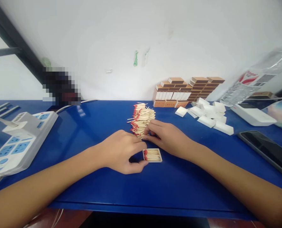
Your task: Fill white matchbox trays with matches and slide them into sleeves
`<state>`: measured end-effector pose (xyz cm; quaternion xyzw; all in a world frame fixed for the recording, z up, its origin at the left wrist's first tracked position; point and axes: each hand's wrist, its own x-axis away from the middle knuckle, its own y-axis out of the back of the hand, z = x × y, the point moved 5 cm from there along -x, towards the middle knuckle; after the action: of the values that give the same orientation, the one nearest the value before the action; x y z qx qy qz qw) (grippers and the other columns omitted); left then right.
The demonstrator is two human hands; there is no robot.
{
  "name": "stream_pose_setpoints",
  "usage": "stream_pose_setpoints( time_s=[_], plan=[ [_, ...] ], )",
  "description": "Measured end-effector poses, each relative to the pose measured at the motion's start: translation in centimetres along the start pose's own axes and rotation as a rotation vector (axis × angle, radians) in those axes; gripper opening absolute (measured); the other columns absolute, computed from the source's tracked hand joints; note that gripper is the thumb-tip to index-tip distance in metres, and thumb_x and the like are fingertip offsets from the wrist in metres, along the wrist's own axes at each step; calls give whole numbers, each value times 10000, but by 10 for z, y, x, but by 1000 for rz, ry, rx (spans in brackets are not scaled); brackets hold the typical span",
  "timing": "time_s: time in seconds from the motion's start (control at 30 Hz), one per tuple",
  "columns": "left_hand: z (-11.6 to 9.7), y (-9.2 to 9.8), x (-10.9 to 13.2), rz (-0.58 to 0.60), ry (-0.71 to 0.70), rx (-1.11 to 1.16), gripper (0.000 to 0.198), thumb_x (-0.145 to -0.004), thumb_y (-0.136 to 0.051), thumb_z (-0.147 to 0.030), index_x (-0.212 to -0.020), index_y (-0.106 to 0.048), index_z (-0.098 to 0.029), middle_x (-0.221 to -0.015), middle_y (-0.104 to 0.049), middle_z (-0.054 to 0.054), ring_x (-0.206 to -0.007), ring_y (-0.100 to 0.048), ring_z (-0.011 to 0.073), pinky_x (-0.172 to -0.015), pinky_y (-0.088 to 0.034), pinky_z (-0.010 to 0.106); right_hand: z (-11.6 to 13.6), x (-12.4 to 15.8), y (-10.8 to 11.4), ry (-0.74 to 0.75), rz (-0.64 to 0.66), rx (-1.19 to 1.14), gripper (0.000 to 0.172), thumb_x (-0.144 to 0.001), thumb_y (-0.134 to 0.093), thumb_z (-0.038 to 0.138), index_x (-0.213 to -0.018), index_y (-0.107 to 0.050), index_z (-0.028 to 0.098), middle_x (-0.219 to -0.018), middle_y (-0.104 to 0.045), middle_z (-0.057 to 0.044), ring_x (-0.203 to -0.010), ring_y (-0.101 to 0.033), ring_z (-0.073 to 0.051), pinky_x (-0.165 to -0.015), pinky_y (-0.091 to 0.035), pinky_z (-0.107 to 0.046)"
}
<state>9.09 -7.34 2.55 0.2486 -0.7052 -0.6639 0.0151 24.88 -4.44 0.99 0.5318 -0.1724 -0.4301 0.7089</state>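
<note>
A small white matchbox tray lies on the blue table, filled with red-tipped matches whose heads point left. My left hand grips its left end between thumb and index finger. Just beyond the tray is a loose pile of matches, most of their red heads to the left. At the pile's near right edge is my right hand, its thumb and fingers closed together on matches there. The fingertips partly hide which matches they pinch.
Behind the pile, matchboxes stand stacked against the wall. Several white trays are heaped to the right, near a phone, a white box and a plastic bottle. A power strip lies left.
</note>
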Motion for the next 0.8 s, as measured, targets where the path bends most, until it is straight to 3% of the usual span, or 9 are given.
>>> stream_pose_setpoints(
  time_s=[0.43, 0.8],
  plan=[
    [-1, 1, -2, -3, -13, -3, 218, -894, -601, -389, -909, -694, -193, -662, -658, 0, -582, -617, 159, -533, -407, 294, 2, -1, 1, -35, 65, -1, 141, -1031, -558, 263, -908, -567, 195, -926, -614, -35, -748, -552, -156, -656, -395, -280],
    [6, 2, -2, 11, 29, -45, 235, -899, -614, -405, -908, -696, -184, -684, -673, 1, -599, -630, 163, -545, -415, 291, -14, 3, 13, -40, 65, 54, 140, -1038, -513, 270, -931, -569, 199, -966, -620, -59, -767, -577, -177, -658, -404, -295]
  ],
)
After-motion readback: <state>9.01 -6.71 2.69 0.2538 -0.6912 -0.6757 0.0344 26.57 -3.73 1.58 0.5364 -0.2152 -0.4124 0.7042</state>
